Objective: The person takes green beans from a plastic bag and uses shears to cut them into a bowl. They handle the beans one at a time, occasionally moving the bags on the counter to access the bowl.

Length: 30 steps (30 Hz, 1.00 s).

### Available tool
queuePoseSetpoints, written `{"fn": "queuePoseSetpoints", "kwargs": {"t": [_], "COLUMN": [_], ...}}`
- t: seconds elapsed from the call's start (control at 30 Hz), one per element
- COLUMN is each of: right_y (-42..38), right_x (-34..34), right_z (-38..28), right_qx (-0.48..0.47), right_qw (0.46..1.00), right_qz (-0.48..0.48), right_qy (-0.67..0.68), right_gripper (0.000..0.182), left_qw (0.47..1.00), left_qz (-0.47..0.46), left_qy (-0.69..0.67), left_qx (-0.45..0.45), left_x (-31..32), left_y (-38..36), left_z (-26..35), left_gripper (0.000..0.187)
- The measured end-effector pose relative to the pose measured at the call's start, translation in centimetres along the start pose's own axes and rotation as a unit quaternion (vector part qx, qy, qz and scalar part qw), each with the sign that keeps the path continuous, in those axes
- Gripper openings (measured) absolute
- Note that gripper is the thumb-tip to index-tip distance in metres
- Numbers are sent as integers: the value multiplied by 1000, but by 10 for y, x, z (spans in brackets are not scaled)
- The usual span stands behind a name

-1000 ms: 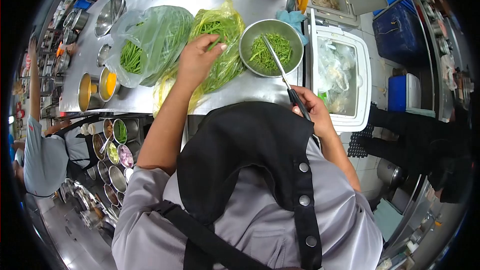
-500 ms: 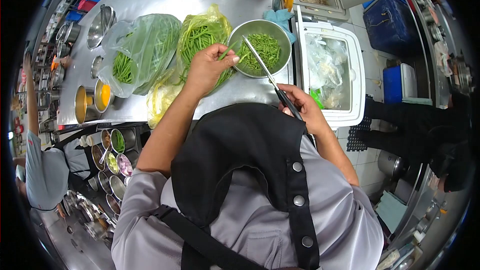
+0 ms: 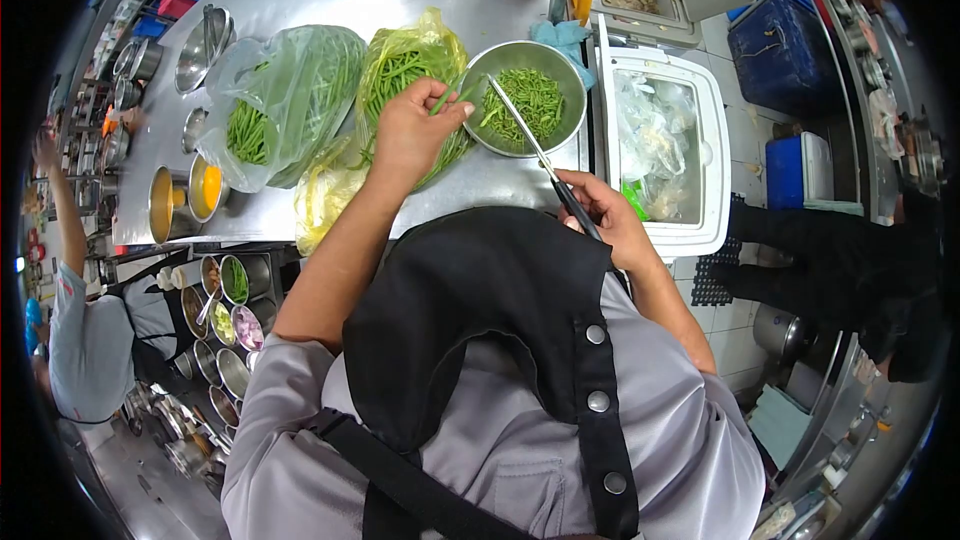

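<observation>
We see a metal surface (image 3: 300,0) whose near edge runs just in front of the person and whose right edge lies beside a white open-topped bin (image 3: 715,155). A steel bowl (image 3: 573,103) stands close to that right edge, with a blue cloth (image 3: 565,38) just beyond it. To the left, a yellow bag (image 3: 425,30) and a clear bag (image 3: 310,60) of long beans crowd the middle; we find open room on the far side and a bare strip at the near edge, below the bowl.

The green bean (image 3: 446,97) in hand is slender and bright green; short cut pieces (image 3: 541,98) of like colour fill the bowl's floor. We note the bean pinched between thumb and fingers of the left hand (image 3: 410,135), just left of the bowl's rim. The right hand (image 3: 610,220) has its fingers wrapped about the black handle of a long-bladed tool (image 3: 544,158), its blade slanting over the bowl.
</observation>
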State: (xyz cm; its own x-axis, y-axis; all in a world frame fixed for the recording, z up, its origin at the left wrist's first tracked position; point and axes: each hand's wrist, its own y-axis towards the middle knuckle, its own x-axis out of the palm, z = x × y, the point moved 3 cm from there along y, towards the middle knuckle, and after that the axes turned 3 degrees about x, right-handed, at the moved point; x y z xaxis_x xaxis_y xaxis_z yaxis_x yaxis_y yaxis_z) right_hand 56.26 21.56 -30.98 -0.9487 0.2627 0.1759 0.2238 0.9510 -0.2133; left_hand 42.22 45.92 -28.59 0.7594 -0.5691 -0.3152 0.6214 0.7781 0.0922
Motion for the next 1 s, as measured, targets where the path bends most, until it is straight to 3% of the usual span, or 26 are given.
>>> {"fn": "queuePoseSetpoints", "kwargs": {"t": [0.13, 0.4, 0.63, 0.7, 0.73, 0.8, 0.83, 0.9, 1.0], "right_y": [1, 2, 4, 3, 3, 1, 0, 0, 1], "right_x": [1, 2, -3, -3, -3, -4, -4, -4, -3], "right_z": [0, -1, 5, 4, 3, -2, -4, -3, -3], "right_qx": [1, 7, 64, 54, 44, 35, 26, 15, 5], "right_qw": [1000, 1000, 997, 998, 998, 998, 998, 999, 999], "right_qz": [-4, 4, 39, 40, 40, 30, 21, 8, -9], "right_qy": [-3, 7, -21, 7, 34, 41, 48, 50, 48], "right_gripper": [57, 54, 48, 48, 48, 50, 51, 53, 55], "left_qw": [996, 1000, 998, 989, 989, 919, 919, 860, 853], "left_qz": [58, -24, -53, -25, -24, 76, 77, 113, 116], "left_qy": [69, -3, 20, -70, -70, -352, -352, -464, -476], "left_qx": [-17, -7, -29, -130, -130, -158, -159, -180, -182], "left_x": [-3, 10, 14, 11, 10, 1, -1, -4, -3], "left_y": [0, -6, -6, -6, -5, 0, 1, 4, 1], "left_z": [12, 8, 11, 12, 13, 10, 9, 5, 1], "left_gripper": [23, 23, 21, 15, 15, 8, 8, 4, 5]}}
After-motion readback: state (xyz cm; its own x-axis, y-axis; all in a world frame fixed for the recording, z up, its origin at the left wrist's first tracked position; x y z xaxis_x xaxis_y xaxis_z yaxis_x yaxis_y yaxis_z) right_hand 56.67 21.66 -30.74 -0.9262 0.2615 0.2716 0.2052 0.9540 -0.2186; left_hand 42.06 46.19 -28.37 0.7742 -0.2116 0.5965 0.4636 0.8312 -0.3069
